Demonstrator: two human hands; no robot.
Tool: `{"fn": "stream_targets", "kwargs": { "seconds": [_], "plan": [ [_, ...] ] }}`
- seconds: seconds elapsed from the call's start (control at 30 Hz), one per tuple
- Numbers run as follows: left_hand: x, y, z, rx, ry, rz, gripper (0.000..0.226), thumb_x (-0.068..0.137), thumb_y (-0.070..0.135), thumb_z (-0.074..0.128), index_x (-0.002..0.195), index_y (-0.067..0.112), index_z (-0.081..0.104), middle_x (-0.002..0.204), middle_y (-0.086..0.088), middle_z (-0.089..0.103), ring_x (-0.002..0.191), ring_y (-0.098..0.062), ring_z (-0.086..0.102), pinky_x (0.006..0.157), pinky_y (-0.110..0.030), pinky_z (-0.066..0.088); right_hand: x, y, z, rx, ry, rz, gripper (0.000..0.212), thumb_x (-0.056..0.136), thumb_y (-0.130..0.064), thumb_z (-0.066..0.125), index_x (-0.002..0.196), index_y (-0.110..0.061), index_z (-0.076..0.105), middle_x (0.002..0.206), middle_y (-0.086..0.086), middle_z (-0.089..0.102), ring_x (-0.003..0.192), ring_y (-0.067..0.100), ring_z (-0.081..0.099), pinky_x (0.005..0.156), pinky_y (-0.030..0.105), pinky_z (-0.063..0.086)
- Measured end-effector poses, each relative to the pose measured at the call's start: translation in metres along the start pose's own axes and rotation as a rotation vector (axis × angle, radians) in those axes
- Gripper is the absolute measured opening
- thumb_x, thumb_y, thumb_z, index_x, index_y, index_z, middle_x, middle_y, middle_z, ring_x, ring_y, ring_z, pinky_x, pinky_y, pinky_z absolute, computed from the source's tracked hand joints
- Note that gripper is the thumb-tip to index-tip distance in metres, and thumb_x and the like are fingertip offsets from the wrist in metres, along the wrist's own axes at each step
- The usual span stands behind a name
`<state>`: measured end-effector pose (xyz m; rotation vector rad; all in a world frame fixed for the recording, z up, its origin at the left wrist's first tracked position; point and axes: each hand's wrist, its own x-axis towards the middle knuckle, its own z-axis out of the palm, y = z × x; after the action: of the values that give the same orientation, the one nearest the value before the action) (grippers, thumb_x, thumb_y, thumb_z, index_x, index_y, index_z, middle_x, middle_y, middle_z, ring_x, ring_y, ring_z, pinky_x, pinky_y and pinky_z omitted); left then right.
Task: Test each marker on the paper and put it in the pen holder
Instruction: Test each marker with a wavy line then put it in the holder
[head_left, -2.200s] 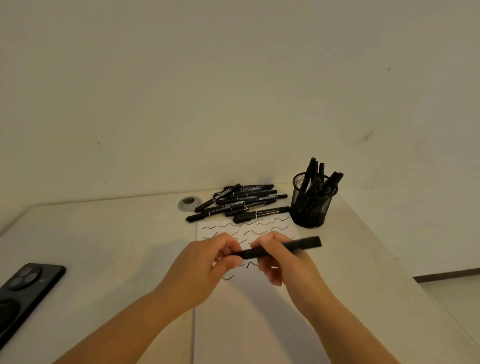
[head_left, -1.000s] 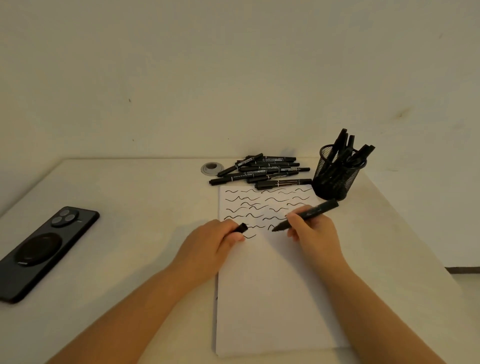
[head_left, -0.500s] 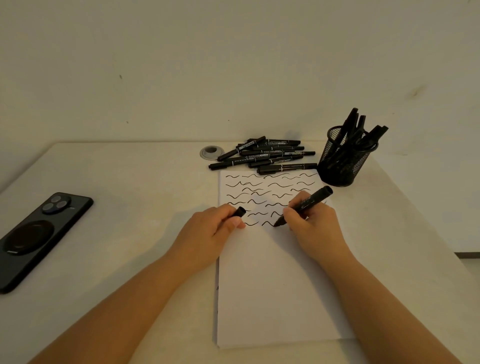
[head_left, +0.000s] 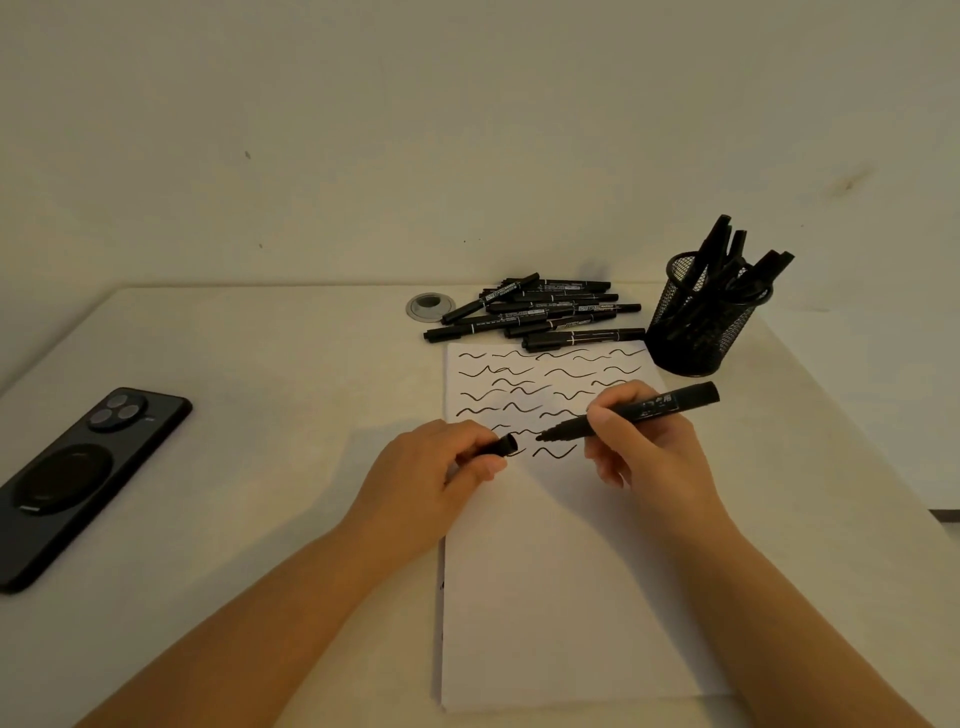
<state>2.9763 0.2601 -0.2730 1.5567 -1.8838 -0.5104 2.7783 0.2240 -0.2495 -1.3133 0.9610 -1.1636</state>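
A person's right hand (head_left: 641, 452) grips an uncapped marker (head_left: 631, 414) just above the squiggle-covered paper (head_left: 561, 571); the left hand (head_left: 431, 480) pinches its cap (head_left: 503, 446). A careless recapping could ink the fingers; a clumsy drop might tip the crowded pen holder (head_left: 701, 325).

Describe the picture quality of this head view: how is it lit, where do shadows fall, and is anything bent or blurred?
Head view: dim, warm, even light with no glare; a soft shadow on the table beside the left hand; the wide lens curves the table's far edge; the print on the marker in the right hand is too soft to read.
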Motion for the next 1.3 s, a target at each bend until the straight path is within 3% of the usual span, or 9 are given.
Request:
{"fn": "stream_targets", "kwargs": {
  "seconds": [0.43, 0.67, 0.87, 1.0, 1.2, 1.3],
  "plan": [
    [-0.002, 0.011, -0.001, 0.048, -0.011, 0.056, 0.015, 0.088, 0.034, 0.055, 0.097, 0.026, 0.064, 0.067, 0.019, 0.047, 0.07, 0.003, 0.045, 0.061, -0.008, 0.031, -0.002, 0.003, 0.005, -0.084, -0.131, -0.028, 0.01, 0.083, -0.005, 0.061, 0.08, -0.015, 0.062, 0.06, 0.003, 0.067, 0.046, 0.007, 0.053, 0.043, 0.018, 0.043],
    [-0.003, 0.014, -0.001, 0.055, 0.042, 0.114, 0.029, 0.086, 0.038, 0.046, 0.099, 0.021, 0.065, 0.081, 0.017, 0.056, 0.073, 0.002, 0.043, 0.066, -0.008, 0.033, -0.003, 0.005, 0.008, -0.097, -0.161, -0.038, 0.009, 0.077, -0.016, 0.065, 0.083, -0.01, 0.062, 0.061, 0.003, 0.068, 0.047, 0.007, 0.055, 0.042, 0.019, 0.043],
    [-0.003, 0.021, 0.001, 0.05, 0.158, 0.165, 0.037, 0.089, 0.038, 0.038, 0.092, 0.012, 0.064, 0.076, 0.015, 0.046, 0.072, -0.002, 0.038, 0.065, -0.014, 0.033, -0.005, 0.006, 0.016, 0.001, -0.117, -0.032, 0.009, 0.076, -0.019, 0.062, 0.078, -0.01, 0.061, 0.055, 0.003, 0.062, 0.047, 0.01, 0.053, 0.044, 0.019, 0.044],
    [-0.005, 0.024, 0.001, 0.083, 0.195, 0.203, 0.035, 0.09, 0.032, 0.039, 0.084, 0.007, 0.064, 0.069, 0.006, 0.051, 0.066, -0.007, 0.038, 0.057, -0.02, 0.032, -0.01, 0.006, 0.017, 0.082, -0.138, -0.018, 0.014, 0.072, -0.024, 0.061, 0.076, -0.011, 0.061, 0.053, 0.002, 0.06, 0.048, 0.011, 0.051, 0.044, 0.018, 0.042],
    [-0.009, 0.023, 0.0, 0.071, 0.154, 0.251, 0.052, 0.094, 0.044, 0.027, 0.077, 0.009, 0.061, 0.062, 0.001, 0.053, 0.057, -0.011, 0.042, 0.052, -0.022, 0.032, -0.014, 0.01, 0.014, 0.145, -0.212, -0.04, 0.009, 0.078, -0.016, 0.064, 0.079, -0.009, 0.058, 0.054, -0.001, 0.058, 0.051, 0.012, 0.051, 0.048, 0.018, 0.042],
    [-0.009, 0.021, 0.001, 0.016, 0.095, 0.204, 0.043, 0.091, 0.042, 0.034, 0.076, 0.011, 0.061, 0.06, 0.005, 0.05, 0.055, -0.006, 0.041, 0.05, -0.019, 0.031, -0.015, 0.009, 0.014, 0.151, -0.228, -0.069, 0.009, 0.077, -0.015, 0.064, 0.079, -0.009, 0.058, 0.054, 0.0, 0.058, 0.051, 0.01, 0.051, 0.048, 0.018, 0.042]
  ]
}}
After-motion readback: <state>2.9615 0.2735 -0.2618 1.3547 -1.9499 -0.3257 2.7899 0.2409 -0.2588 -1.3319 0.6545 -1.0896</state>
